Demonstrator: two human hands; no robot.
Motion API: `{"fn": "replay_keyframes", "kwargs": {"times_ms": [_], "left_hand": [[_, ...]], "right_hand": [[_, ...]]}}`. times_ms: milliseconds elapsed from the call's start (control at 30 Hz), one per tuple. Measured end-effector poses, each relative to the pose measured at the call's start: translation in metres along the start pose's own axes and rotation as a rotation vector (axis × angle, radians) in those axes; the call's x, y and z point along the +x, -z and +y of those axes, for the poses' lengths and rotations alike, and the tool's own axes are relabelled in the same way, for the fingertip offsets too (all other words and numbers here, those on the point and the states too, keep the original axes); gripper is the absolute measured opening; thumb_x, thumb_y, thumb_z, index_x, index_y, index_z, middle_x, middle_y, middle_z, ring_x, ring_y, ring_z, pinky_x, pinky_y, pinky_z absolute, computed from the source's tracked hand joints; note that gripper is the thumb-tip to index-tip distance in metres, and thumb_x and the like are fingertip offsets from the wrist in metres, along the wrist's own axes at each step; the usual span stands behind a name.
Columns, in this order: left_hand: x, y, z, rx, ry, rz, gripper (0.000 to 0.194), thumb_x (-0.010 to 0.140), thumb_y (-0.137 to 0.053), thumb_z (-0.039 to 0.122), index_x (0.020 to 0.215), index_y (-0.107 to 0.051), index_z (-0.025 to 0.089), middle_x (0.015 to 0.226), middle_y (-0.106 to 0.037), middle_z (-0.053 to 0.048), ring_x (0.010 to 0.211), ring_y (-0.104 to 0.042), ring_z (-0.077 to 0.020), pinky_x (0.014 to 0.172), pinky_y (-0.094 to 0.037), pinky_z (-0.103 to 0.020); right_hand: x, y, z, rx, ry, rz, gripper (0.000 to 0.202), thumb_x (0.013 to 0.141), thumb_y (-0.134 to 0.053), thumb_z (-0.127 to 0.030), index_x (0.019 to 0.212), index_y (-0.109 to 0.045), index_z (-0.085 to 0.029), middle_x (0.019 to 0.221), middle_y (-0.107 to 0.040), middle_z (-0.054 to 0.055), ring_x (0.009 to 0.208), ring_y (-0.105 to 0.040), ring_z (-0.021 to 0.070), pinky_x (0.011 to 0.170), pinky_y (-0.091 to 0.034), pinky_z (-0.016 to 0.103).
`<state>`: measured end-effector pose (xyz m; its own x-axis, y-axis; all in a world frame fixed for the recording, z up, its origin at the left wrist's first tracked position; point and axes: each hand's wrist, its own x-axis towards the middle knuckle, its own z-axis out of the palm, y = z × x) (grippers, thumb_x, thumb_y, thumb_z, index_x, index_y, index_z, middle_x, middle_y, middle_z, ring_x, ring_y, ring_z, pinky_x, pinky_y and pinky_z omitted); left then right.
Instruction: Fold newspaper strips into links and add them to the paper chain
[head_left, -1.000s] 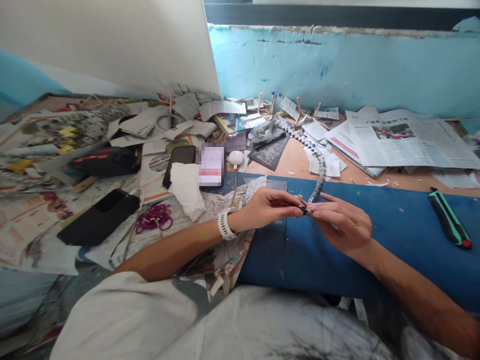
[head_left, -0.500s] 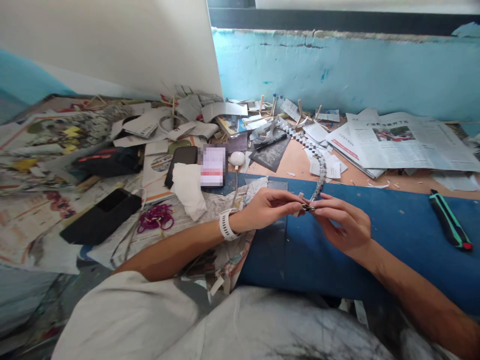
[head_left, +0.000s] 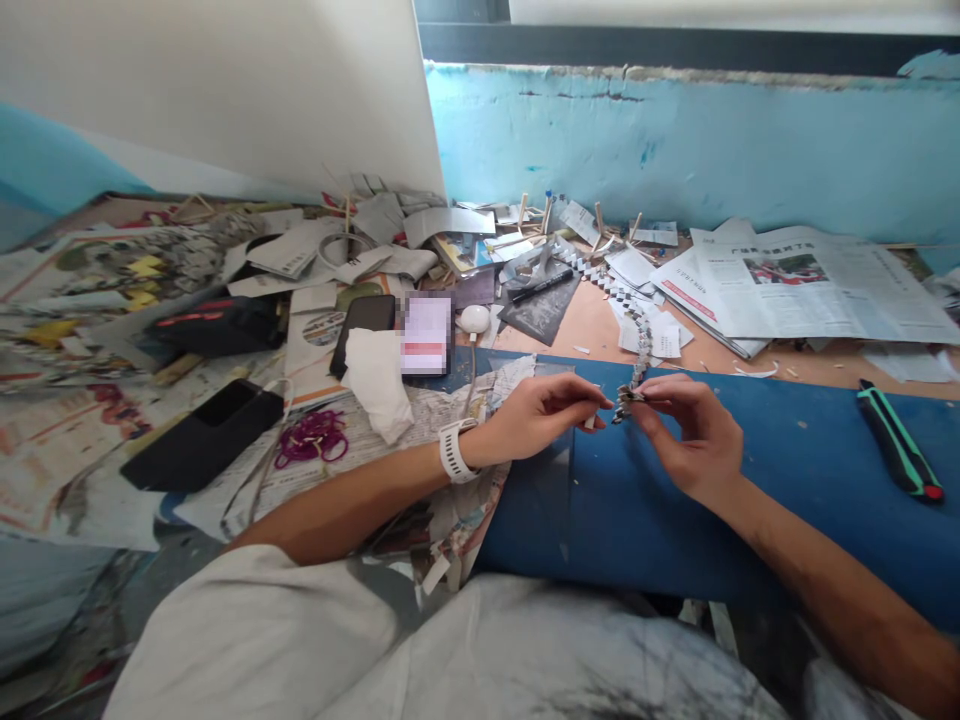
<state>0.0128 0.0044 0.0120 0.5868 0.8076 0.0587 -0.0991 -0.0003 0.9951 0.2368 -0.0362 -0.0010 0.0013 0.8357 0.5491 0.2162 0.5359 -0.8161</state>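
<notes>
1. The right grip (head_left: 694, 440) pinches the near end of the folded paper chain (head_left: 643, 342), which runs from this grip away toward the wall (head_left: 712, 150).
2. The left grip (head_left: 534, 415) is just beside, to the left, with fingertips closed on a small pale piece (head_left: 590, 423).
3. The green-and-black tool (head_left: 900, 440) lies well to the right of the right grip, on the blue mat (head_left: 652, 520).

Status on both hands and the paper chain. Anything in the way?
Right hand pinching paper chain at near end. Left hand apart from it, holding pale scrap. Nothing visibly blocking; cutter off right.
</notes>
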Motion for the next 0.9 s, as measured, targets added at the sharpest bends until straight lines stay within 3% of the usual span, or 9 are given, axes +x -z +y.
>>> {"fn": "replay_keyframes", "kwargs": {"times_ms": [100, 233, 400, 700, 900], "left_hand": [[-0.001, -0.001, 0.000, -0.010, 0.004, -0.006, 0.028, 0.097, -0.069, 0.031, 0.116, -0.069, 0.011, 0.108, -0.078, -0.014, 0.089, -0.078, -0.0165, 0.083, -0.064, -0.028], [-0.002, -0.001, -0.002, -0.064, 0.034, -0.022, 0.041, 0.097, -0.070, 0.029, 0.133, -0.057, 0.015, 0.109, -0.079, -0.015, 0.087, -0.078, -0.0163, 0.080, -0.063, -0.028], [-0.003, -0.003, -0.003, -0.029, 0.023, -0.020, 0.025, 0.094, -0.074, 0.032, 0.106, -0.071, 0.011, 0.102, -0.080, -0.015, 0.083, -0.075, -0.0145, 0.076, -0.061, -0.025], [-0.003, -0.007, 0.007, -0.066, 0.105, 0.059, 0.032, 0.089, -0.078, 0.041, 0.101, -0.076, 0.010, 0.094, -0.081, -0.014, 0.074, -0.076, -0.0164, 0.070, -0.064, -0.028], [-0.002, -0.011, 0.007, -0.144, 0.142, 0.044, 0.032, 0.088, -0.080, 0.038, 0.104, -0.077, 0.011, 0.095, -0.081, -0.013, 0.075, -0.077, -0.0166, 0.069, -0.065, -0.027]], "right_hand": [[0.002, 0.001, 0.002, 0.078, -0.218, 0.003, 0.020, 0.088, -0.080, -0.024, 0.107, -0.071, -0.025, 0.099, -0.073, 0.003, 0.086, -0.074, 0.0164, 0.078, -0.067, 0.029], [0.009, 0.005, 0.008, 0.165, -0.326, -0.004, 0.021, 0.085, -0.084, -0.028, 0.103, -0.074, -0.023, 0.093, -0.074, 0.002, 0.087, -0.074, 0.0163, 0.074, -0.065, 0.026], [0.013, 0.008, 0.012, 0.268, -0.476, -0.082, 0.020, 0.082, -0.086, -0.031, 0.100, -0.080, -0.024, 0.093, -0.080, 0.003, 0.086, -0.077, 0.0171, 0.078, -0.064, 0.027], [0.018, 0.008, 0.003, 0.494, -0.726, -0.081, 0.023, 0.076, -0.090, -0.033, 0.094, -0.081, -0.022, 0.085, -0.081, 0.003, 0.071, -0.075, 0.0147, 0.062, -0.061, 0.023], [0.017, 0.002, -0.006, 0.511, -0.775, -0.090, 0.023, 0.076, -0.090, -0.034, 0.092, -0.081, -0.021, 0.085, -0.081, 0.004, 0.072, -0.076, 0.0169, 0.062, -0.062, 0.025]]}}
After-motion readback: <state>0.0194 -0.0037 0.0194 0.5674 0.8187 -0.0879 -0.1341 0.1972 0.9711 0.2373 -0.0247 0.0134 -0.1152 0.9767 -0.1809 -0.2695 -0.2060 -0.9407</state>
